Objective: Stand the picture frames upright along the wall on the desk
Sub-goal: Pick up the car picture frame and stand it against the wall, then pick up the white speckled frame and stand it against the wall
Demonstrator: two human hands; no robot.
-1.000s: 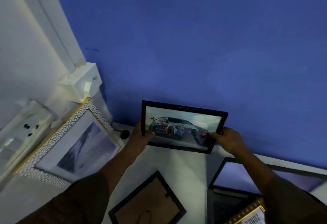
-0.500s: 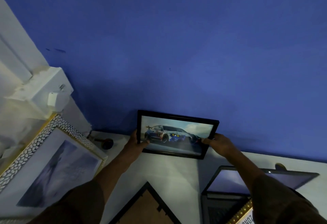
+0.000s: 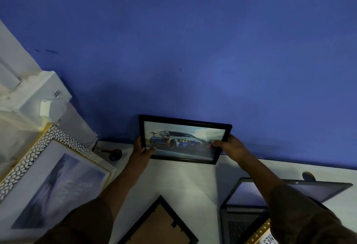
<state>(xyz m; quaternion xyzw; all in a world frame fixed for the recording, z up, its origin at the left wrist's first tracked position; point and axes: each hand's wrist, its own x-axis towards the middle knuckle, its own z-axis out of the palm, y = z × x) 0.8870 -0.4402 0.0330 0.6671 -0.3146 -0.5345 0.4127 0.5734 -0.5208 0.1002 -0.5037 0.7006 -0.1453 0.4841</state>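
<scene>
Car frame (image 3: 185, 139): black, landscape, upright at the blue wall (image 3: 193, 41), bottom edge at the back of your white desk (image 3: 183, 182).
Left hand (image 3: 142, 148): you grip its left edge.
Right hand (image 3: 229, 145): you grip its lower right corner.
Other frames: pebble-bordered frame (image 3: 48, 176) leaning left; backing-up frame (image 3: 160, 222) flat in front.

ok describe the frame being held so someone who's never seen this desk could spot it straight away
Start at the big blue wall behind the white desk. At its base, near the middle, the left hand and right hand hold a thin black rectangular picture frame by its two ends. It alone shows a white and blue racing car; its neighbours are a white pebbled frame and a face-down brown-backed frame.
</scene>
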